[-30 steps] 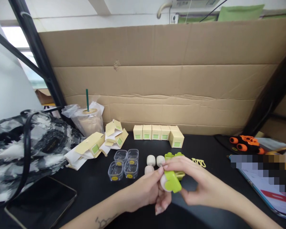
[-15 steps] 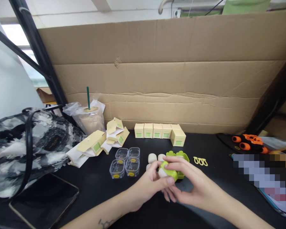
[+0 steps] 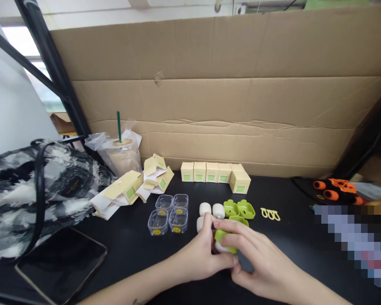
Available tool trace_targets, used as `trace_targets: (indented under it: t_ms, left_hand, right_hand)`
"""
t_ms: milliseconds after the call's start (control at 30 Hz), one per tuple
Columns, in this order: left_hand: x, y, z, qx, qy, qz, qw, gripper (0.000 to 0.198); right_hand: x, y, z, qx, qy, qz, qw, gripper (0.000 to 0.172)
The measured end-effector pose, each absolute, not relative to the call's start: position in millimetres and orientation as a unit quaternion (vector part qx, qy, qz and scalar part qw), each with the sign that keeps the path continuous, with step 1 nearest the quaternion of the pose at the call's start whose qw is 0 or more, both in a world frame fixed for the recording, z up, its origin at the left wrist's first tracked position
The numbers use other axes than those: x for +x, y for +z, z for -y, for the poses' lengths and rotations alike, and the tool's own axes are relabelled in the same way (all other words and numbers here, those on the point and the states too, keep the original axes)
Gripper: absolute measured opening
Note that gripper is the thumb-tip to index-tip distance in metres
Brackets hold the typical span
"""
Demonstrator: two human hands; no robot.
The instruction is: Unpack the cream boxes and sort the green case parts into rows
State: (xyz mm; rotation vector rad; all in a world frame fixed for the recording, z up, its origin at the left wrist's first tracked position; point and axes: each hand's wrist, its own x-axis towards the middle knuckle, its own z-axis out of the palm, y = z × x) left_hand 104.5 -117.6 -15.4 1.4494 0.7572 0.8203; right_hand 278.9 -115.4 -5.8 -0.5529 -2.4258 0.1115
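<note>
Both hands meet around a small white rounded case with a green cover [image 3: 226, 242], low at the centre. My left hand [image 3: 208, 250] grips its left side, thumb along the near edge. My right hand [image 3: 257, 254] curls over the right side, with fingers on the green cover. Just behind are several white rounded cases [image 3: 218, 211], one partly hidden by my left fingers. Beside them lie several loose green covers [image 3: 246, 209], one partly behind my right hand. Pale yellow loops [image 3: 270, 214] rest farther right.
Several clear square cups [image 3: 158, 223] with yellow stickers stand left of the hands. Cream boxes [image 3: 240, 181] line the back by a cardboard panel [image 3: 209, 101]. Opened boxes [image 3: 123, 188], a bagged drink cup [image 3: 123, 156], a tablet [image 3: 63, 264] and a fluffy bag [image 3: 63, 186] occupy the left; an orange-wheeled toy [image 3: 338, 190], the right.
My hands have moved lower and nearer with the covered case, which is turned so its green side faces me more. The loose green covers behind show more.
</note>
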Motion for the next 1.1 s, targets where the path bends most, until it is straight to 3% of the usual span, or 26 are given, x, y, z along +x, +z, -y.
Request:
trace_targets:
  t_ms: [133,400,633,800,1100]
  left_hand:
    - [101,-12,120,0.659,0.317,-0.391,0.559,0.054]
    - [104,-23,121,0.649,0.33,-0.371,0.577,0.069]
    - [110,-22,124,0.662,0.391,-0.337,0.544,0.048]
    - [113,-16,125,0.645,0.391,-0.341,0.56,0.084]
    - [111,-13,125,0.65,0.348,-0.322,0.594,0.092]
  right_hand:
    - [277,-5,118,-0.199,0.069,0.918,0.335,0.054]
    - [278,1,122,-0.188,0.089,0.908,0.364,0.068]
    - [279,2,124,-0.191,0.103,0.907,0.36,0.07]
    - [277,4,122,-0.191,0.115,0.904,0.364,0.065]
    - [281,18,122,-0.174,0.098,0.937,0.286,0.055]
